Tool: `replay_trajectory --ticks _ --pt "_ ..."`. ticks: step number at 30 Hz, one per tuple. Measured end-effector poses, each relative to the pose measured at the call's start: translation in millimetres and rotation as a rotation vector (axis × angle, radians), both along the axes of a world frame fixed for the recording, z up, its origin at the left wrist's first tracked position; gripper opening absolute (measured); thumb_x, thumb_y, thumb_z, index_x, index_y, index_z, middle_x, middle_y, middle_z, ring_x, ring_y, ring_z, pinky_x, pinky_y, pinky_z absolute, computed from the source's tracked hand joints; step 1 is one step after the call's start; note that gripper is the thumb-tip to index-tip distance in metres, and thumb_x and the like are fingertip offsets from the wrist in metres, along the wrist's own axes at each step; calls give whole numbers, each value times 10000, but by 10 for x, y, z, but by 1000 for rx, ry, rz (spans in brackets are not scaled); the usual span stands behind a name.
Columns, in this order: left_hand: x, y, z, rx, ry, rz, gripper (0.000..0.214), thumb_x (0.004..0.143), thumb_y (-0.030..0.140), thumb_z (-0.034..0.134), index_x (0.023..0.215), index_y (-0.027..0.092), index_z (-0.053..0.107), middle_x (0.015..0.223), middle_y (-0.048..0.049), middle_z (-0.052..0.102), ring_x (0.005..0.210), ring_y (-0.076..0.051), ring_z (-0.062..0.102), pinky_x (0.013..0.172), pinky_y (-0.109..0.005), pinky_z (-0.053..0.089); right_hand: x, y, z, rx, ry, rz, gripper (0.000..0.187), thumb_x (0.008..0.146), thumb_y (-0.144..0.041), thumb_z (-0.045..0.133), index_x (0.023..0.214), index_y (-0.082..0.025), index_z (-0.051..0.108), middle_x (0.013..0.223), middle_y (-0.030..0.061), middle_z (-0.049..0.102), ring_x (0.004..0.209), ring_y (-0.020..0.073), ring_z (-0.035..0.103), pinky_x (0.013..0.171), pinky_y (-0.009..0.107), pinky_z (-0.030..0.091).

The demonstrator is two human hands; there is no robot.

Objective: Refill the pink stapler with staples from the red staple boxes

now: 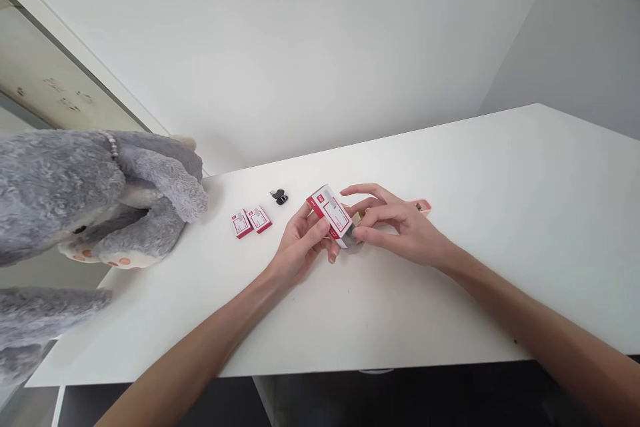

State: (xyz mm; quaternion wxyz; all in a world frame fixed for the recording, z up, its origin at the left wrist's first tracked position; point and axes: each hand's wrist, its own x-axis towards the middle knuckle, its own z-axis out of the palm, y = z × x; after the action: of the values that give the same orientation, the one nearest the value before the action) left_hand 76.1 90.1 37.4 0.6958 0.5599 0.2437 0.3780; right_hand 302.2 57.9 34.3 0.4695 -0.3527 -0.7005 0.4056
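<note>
My left hand (304, 240) grips a small red-and-white cardboard box (331, 210), tilted, with the thumb on its printed face. At the box's right end, the bent fingers of my right hand (395, 221) close on something greyish, too small and too covered to make out. A beige bit (357, 218), perhaps a box flap, shows between the box and the right fingertips. Behind the right hand, part of a pink object (424, 205) with a metal piece sticks out; the hand hides the rest of it.
Two more red-and-white boxes (259, 219) lie side by side to the left on the white table (440, 320). Black binder clips (279, 197) sit behind them. A grey plush toy (165, 180) takes up the left edge, and a wall (320, 67) rises behind the table.
</note>
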Motion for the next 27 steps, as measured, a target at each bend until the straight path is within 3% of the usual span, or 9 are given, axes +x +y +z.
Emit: replay_trajectory --ticks 4,8,15,20,27 --pt "11 -30 64 39 45 73 430 925 469 753 1216 189 604 1405 -166 655 606 -80 668 537 -235 566 -48 -52 3 38 -125 -131 193 944 -385 714 819 -239 734 1447 89 583 899 226 747 700 374 606" --pt "33 -56 112 102 69 162 416 908 487 766 1133 188 585 1379 -161 671 615 -83 662 557 -252 574 -59 -72 19 28 -166 -168 100 926 -366 736 933 -268 757 1484 76 565 651 125 692 649 364 579" --pt "51 -69 59 209 96 184 353 942 429 740 1103 200 524 1382 -154 662 635 -93 679 613 -291 597 -69 -45 28 98 -184 -257 93 919 -360 753 921 -289 811 1384 72 621 723 150 684 655 363 568" --pt "77 -94 83 238 97 178 368 908 392 782 1016 214 479 1329 -126 684 649 -109 686 611 -301 588 -79 -33 -4 122 -204 -260 164 940 -346 710 832 -285 819 1349 73 644 823 197 706 652 367 551" --pt "66 -60 82 273 109 171 344 925 379 765 1020 219 474 1255 -109 705 626 -87 647 564 -255 534 -74 -40 -5 85 -186 -236 173 929 -325 713 785 -263 786 1364 68 638 789 183 699 643 361 537"
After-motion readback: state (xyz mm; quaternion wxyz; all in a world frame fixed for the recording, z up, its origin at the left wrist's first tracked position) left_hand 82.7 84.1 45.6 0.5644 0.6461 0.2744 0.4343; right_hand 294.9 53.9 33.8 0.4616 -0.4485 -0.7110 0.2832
